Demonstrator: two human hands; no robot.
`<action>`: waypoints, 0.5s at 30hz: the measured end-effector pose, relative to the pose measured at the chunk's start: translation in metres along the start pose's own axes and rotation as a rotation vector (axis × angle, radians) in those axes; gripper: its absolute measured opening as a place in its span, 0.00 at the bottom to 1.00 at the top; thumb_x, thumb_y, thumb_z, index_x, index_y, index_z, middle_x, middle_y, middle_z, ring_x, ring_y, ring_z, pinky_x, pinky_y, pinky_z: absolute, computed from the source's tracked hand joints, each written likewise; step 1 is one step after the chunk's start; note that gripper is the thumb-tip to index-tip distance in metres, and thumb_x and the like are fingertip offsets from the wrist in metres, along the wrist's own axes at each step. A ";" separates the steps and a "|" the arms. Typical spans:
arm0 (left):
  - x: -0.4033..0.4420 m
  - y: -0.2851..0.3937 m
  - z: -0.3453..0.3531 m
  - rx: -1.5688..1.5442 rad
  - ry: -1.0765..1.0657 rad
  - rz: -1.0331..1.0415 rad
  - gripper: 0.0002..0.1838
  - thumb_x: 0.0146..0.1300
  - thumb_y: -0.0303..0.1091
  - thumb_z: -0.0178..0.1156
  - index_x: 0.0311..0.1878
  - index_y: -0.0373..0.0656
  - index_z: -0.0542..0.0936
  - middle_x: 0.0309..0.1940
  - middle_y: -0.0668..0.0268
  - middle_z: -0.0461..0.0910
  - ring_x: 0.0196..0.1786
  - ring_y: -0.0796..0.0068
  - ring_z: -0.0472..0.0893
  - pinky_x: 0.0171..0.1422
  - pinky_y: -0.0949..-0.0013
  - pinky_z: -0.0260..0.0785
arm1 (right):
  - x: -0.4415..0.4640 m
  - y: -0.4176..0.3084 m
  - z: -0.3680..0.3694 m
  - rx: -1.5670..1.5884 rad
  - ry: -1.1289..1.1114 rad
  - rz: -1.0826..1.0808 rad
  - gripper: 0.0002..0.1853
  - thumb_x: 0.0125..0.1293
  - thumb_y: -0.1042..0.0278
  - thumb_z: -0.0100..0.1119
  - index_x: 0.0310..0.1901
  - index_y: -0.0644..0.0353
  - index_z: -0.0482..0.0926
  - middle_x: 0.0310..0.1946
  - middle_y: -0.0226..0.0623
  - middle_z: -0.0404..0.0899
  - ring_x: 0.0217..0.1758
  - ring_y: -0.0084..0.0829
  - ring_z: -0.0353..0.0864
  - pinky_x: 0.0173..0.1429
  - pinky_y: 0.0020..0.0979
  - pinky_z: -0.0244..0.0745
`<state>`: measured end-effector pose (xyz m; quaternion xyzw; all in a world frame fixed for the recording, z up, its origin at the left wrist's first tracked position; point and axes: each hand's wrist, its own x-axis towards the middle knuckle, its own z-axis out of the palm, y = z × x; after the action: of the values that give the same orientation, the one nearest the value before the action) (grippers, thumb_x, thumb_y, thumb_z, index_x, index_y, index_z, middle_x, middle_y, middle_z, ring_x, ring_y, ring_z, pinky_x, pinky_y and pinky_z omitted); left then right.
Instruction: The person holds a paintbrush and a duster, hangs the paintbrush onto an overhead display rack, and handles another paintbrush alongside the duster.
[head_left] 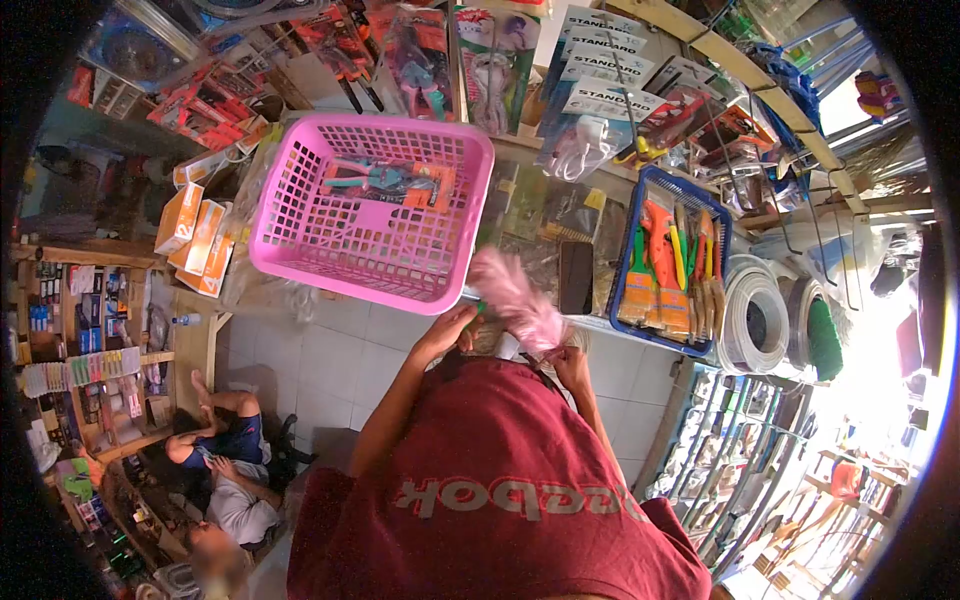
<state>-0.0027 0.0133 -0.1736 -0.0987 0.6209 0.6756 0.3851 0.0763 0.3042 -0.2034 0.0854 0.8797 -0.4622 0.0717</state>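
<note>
A fluffy pink duster, smeared by motion, hangs over the counter's front edge, between my two hands. My right hand is closed at its lower end, where the grip itself is hard to see. My left hand is closed by the duster's left side, with a small green bit showing at the fingertips; I cannot make out what it belongs to. Just beyond my left hand stands a pink plastic basket holding packaged pliers. A dark phone lies on the counter near the duster.
A blue basket of paintbrushes stands at the right, beside coiled white cable. Orange boxes sit left of the pink basket. Packaged tools hang along the back. At the lower left a person sits on the floor.
</note>
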 end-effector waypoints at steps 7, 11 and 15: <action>-0.012 0.005 -0.003 -0.016 -0.061 0.009 0.17 0.69 0.42 0.52 0.53 0.43 0.66 0.21 0.66 0.74 0.15 0.79 0.71 0.17 0.76 0.62 | -0.008 -0.001 -0.004 -0.020 0.020 0.289 0.13 0.55 0.69 0.46 0.20 0.64 0.78 0.10 0.36 0.67 0.15 0.23 0.68 0.20 0.32 0.62; -0.021 0.015 0.004 0.063 -0.069 0.027 0.12 0.69 0.38 0.53 0.50 0.45 0.67 0.21 0.69 0.72 0.14 0.83 0.67 0.17 0.77 0.59 | -0.031 0.012 -0.003 0.014 -0.015 0.051 0.12 0.54 0.69 0.50 0.20 0.66 0.77 0.10 0.40 0.69 0.17 0.26 0.70 0.23 0.35 0.64; -0.008 0.001 0.013 -0.019 -0.137 0.181 0.14 0.68 0.36 0.54 0.54 0.46 0.67 0.25 0.70 0.73 0.20 0.85 0.67 0.22 0.78 0.59 | -0.036 0.009 -0.007 0.161 0.013 0.391 0.09 0.52 0.70 0.50 0.24 0.65 0.79 0.11 0.37 0.70 0.17 0.26 0.70 0.23 0.35 0.63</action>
<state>0.0061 0.0222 -0.1651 0.0006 0.5931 0.7187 0.3629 0.1130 0.3117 -0.1997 0.2630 0.8071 -0.5077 0.1475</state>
